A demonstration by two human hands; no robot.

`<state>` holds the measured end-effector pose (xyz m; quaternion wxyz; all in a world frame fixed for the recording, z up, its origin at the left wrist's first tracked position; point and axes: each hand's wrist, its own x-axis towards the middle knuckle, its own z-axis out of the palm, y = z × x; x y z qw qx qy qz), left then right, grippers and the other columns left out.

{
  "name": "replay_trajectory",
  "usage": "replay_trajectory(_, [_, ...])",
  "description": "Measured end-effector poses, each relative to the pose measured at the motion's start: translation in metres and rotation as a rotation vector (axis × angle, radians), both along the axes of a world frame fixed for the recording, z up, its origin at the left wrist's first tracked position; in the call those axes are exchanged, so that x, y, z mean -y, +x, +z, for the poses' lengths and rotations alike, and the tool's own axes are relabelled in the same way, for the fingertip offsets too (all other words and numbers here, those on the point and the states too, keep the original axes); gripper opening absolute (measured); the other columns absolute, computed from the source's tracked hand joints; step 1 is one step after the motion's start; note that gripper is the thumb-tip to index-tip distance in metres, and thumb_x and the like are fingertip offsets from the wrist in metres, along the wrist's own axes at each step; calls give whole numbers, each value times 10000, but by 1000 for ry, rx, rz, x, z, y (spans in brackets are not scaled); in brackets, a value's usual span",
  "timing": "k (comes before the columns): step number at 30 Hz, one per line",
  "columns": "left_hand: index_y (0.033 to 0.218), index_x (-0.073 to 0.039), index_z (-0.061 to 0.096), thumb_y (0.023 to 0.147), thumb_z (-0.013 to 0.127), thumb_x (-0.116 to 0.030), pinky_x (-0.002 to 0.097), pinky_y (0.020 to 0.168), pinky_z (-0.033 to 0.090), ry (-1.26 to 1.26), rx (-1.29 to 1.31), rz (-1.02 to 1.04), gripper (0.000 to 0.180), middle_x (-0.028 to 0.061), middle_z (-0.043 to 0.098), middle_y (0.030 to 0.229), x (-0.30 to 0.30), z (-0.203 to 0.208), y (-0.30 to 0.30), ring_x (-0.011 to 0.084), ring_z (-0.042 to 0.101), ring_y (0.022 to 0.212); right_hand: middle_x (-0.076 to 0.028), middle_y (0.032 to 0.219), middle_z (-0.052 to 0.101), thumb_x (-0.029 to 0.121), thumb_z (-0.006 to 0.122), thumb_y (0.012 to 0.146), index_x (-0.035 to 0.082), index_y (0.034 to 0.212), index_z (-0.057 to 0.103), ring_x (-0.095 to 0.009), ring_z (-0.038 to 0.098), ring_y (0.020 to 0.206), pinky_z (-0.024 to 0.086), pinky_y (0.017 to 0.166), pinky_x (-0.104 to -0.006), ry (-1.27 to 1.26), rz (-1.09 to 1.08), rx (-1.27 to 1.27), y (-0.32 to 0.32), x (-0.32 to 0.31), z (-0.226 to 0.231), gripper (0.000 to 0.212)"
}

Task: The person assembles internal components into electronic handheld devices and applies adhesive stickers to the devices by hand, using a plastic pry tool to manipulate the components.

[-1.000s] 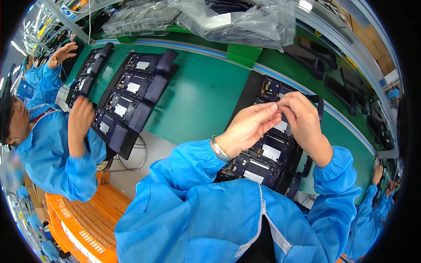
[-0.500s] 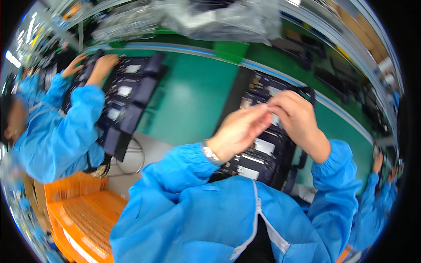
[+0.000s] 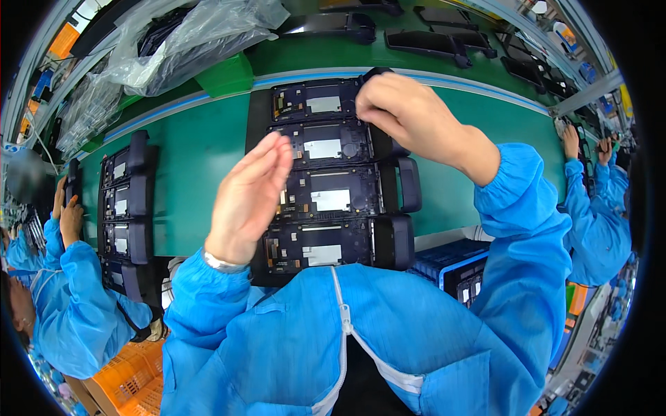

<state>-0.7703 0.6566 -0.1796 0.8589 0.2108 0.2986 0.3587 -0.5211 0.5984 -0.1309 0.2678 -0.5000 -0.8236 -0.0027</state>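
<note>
Several opened dark electronic housings point(image 3: 354, 197) lie in a column before me, each with a silver rectangle and small boards inside. Thick rounded dark parts point(image 3: 394, 243) sit along their right side. My left hand point(image 3: 250, 194) is held above the column's left edge, its fingers stretched out and holding nothing. Over the right end of the farthest housing point(image 3: 298, 104) is my right hand point(image 3: 416, 121), with fingers curled in and thumb bent toward them. Whatever lies between those fingertips is hidden.
The housings rest on a dark mat point(image 3: 258, 114) on a green bench point(image 3: 198, 166). A raised shelf behind carries clear plastic film point(image 3: 187, 48) and dark devices point(image 3: 423, 43). A co-worker point(image 3: 69, 298) handles a similar column at left. A blue crate point(image 3: 444, 260) stands at right.
My hands were close together with fingertips meeting above the housings; now they are apart, left hand to the left, right hand toward the far right end. The view has also turned.
</note>
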Motion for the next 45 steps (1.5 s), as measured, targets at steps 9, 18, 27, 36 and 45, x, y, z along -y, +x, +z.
replay_trajectory(9, [1197,110,413,911,450,1,287,991,440,-108,-27,140,309,197,487,1186,10,-31,-40,242,509,1120,-43,799,540,90,583,774,65,755,544,-245,515,833,439,739,-361,-158,288,-30,3,-14,-42,49])
replay_trajectory(18, [1159,78,473,902,472,0,280,954,468,-205,74,182,269,175,527,1142,10,-39,-50,228,537,1086,-41,779,549,104,538,740,63,714,542,-223,530,831,444,725,-342,-230,468,183,-2,-40,-63,49])
replay_trajectory(27, [1192,86,446,885,469,44,278,974,451,-120,-32,176,311,192,507,1188,3,-39,-51,253,517,1126,-15,790,553,120,549,714,69,725,562,-199,537,841,469,712,-325,-155,552,295,-3,-49,-58,54])
replay_trajectory(36, [1190,81,453,887,461,48,275,970,455,-178,-35,186,305,193,505,1195,2,-44,-52,257,513,1133,4,794,552,129,563,695,84,723,563,-187,540,841,484,695,-313,-112,579,424,-3,-51,-57,53])
replay_trajectory(45, [1195,82,451,881,474,45,280,973,451,-157,-24,186,317,195,510,1189,-2,-43,-55,253,519,1125,-21,757,574,117,565,688,57,701,588,-210,567,799,505,642,-324,-153,630,330,1,-53,-58,66])
